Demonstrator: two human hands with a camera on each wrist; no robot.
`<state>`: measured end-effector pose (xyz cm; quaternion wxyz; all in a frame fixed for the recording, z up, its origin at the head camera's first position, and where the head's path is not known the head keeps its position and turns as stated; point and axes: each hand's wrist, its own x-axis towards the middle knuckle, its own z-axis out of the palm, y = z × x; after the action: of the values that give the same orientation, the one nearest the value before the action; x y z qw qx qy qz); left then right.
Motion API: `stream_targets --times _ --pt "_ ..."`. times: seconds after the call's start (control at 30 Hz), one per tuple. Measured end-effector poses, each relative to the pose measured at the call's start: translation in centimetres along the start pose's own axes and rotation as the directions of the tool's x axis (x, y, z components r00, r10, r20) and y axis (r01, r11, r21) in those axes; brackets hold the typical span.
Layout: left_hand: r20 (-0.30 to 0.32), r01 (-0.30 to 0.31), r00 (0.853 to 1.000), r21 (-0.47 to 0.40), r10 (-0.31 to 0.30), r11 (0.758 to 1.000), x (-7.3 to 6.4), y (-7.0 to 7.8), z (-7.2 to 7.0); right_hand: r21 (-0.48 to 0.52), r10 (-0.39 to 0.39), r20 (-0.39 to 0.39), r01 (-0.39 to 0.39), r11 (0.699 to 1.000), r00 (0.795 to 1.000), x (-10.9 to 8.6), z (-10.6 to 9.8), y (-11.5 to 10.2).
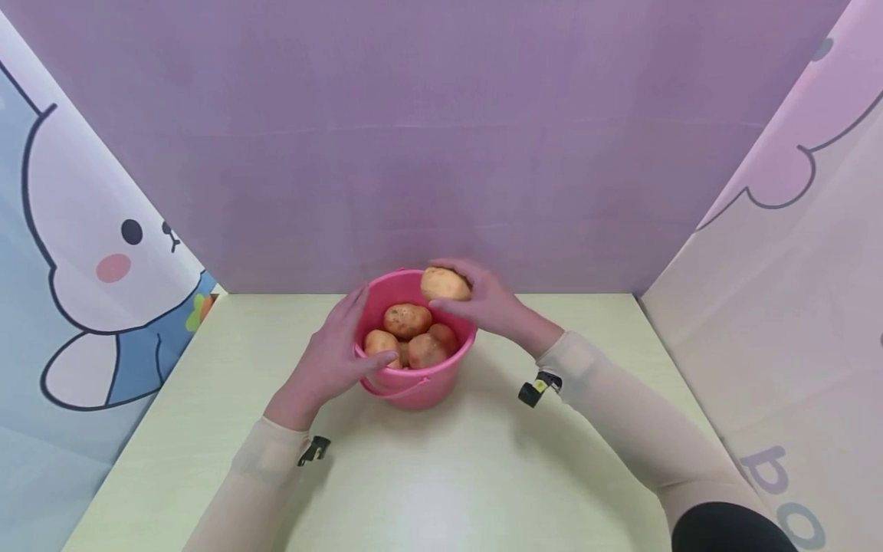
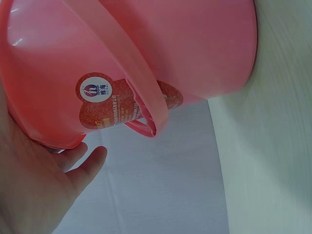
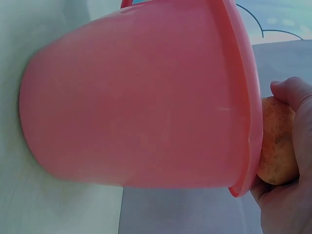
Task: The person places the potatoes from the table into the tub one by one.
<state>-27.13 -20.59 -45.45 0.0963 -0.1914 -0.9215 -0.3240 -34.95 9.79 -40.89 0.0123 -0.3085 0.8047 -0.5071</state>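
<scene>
A pink bucket (image 1: pixel 431 392) stands upright on the table near its back edge, with several potatoes (image 1: pixel 407 320) inside. My right hand (image 1: pixel 502 308) grips a light-brown potato (image 1: pixel 444 284) between thumb and fingers, at the bucket's far right rim. In the right wrist view this potato (image 3: pixel 279 141) shows just past the rim. At the bucket's left side, my left hand (image 1: pixel 329 356) holds the rim, its thumb lying over the edge and its fingers along the outside. The left wrist view shows the bucket's handle (image 2: pixel 131 63) hanging down across a red label (image 2: pixel 105 105).
The pale wooden table (image 1: pixel 386 483) runs up to a purple back wall (image 1: pixel 441 153). A cartoon-printed panel (image 1: pixel 90 253) borders the left side, and another printed panel (image 1: pixel 779 307) borders the right.
</scene>
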Motion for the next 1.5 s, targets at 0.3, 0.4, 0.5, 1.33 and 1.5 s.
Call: stream_targets --times 0.3,0.4,0.5,1.33,1.5 --pt "0.014 0.0 1.0 0.006 0.0 1.0 -0.1 0.3 -0.1 -0.029 -0.013 0.019 0.014 0.999 1.0 0.4 0.2 0.1" --pt "0.013 0.005 1.0 0.002 -0.005 1.0 -0.1 0.4 0.0 -0.031 -0.023 0.024 0.024 0.999 0.999 0.5 0.3 0.0" --pt "0.01 0.01 1.0 -0.001 -0.01 1.0 -0.2 0.6 0.0 -0.03 -0.037 0.027 0.038 0.999 0.999 0.6 0.4 0.0" --pt "0.017 0.015 1.0 0.008 -0.015 1.0 -0.2 0.6 -0.1 -0.06 -0.09 0.076 0.095 0.994 0.993 1.2 1.2 -0.1" --pt "0.012 -0.003 1.0 0.008 0.003 1.0 -0.2 0.6 -0.1 -0.102 -0.13 0.098 0.14 0.985 0.987 1.4 1.2 0.1"
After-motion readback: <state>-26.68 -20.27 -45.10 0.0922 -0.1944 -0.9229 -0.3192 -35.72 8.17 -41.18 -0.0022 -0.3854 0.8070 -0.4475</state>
